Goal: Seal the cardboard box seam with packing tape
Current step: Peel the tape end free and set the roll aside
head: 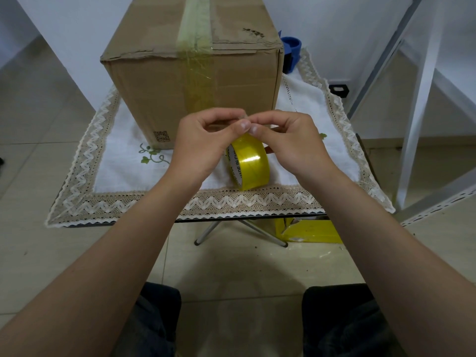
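A brown cardboard box [164, 91] stands on a small table covered by a white lace-edged cloth [121, 163]. A strip of yellowish tape [197, 45] runs along the box's top seam and down its front face. A roll of yellow packing tape [248, 162] stands on edge on the cloth in front of the box. My left hand [203, 143] and my right hand [291, 143] meet just above the roll, their fingertips pinched together on the clear tape end. The tape end itself is hard to make out.
A blue tape dispenser [292, 51] sits behind the box's right corner. A yellow package [309, 231] lies on the tiled floor under the table beside its metal legs [206, 231]. A white metal rack [422, 104] stands to the right. My knees show at the bottom.
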`<state>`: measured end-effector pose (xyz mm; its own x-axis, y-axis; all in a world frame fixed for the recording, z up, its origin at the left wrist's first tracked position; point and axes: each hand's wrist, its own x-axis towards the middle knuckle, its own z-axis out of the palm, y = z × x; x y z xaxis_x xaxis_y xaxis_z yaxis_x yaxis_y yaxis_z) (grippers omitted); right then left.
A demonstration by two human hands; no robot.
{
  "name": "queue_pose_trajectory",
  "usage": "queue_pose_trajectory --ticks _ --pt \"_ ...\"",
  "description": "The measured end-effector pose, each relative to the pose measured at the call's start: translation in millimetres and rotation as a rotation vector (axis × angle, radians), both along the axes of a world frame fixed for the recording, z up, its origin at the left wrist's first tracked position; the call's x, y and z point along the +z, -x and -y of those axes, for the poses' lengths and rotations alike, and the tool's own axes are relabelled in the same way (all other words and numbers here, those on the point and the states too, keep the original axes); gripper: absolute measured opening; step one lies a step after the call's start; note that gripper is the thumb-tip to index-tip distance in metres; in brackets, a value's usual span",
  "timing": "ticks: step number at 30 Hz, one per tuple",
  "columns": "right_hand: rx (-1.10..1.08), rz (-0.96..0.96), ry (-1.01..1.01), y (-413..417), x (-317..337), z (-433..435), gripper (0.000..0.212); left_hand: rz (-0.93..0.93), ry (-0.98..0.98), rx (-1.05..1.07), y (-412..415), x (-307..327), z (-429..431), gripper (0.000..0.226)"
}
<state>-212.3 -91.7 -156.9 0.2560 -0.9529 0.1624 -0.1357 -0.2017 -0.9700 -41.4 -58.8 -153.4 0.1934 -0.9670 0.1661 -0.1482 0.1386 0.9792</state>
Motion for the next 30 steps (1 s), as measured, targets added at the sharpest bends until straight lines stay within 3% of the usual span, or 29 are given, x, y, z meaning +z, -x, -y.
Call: queue_pose_trajectory --ticks 8,18,24,30 --pt "-0.016 -0.051 -0.003 0 2 0 0.011 -0.001 0.073 0.033 2 1 -1 0.009" --pt "-0.040 -0.108 0.110 -1 1 0 0.003 0.101 0.068 -0.005 5 5 -2 0.016" --pt "-0.053 -0.123 0.204 1 5 -4 0.019 0.067 0.013 -0.007 3 8 -3 0.011" --pt "-0.090 -0.144 0.185 0 10 -6 0.005 0.060 0.023 -0.045 0 14 -7 0.014"
